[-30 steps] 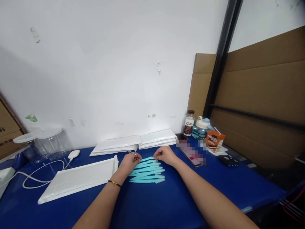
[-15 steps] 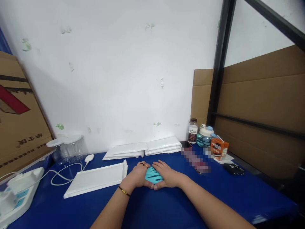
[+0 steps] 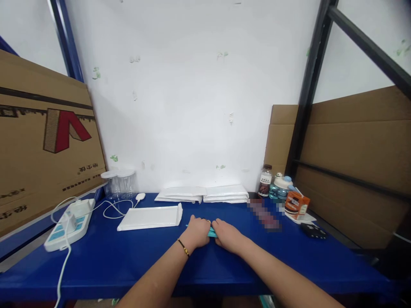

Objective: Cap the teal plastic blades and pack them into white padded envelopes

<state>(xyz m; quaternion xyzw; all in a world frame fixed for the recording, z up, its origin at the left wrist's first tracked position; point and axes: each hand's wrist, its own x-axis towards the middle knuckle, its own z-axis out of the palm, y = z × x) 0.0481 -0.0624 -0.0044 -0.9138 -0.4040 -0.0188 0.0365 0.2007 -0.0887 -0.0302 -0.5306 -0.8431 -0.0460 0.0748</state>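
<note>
A bright teal bundle of thin strips [image 3: 212,232] shows in the small gap between my two hands, and most of it is covered by my fingers. My left hand [image 3: 198,232], with a bracelet at the wrist, is closed on its left side. On the other side my right hand [image 3: 228,236] has its fingers curled round the bundle. The knuckles of both hands face up and almost touch. A sliver of teal also sticks out beyond my left fingers. What exactly the bundle is, I cannot tell.
A flat white padded mailer [image 3: 150,217] lies to the left on the blue table [image 3: 128,265]. Stacked mailers [image 3: 224,194] sit against the wall. A power strip [image 3: 72,224] with cables is far left. Right are a bottle [image 3: 265,181], a cup [image 3: 281,188], an orange box [image 3: 296,204] and a black item [image 3: 313,231].
My hands went from lying spread over the teal strips to curling tightly round them, hiding most of the teal. The camera view has shifted, showing more of the left side and the table's front edge.
</note>
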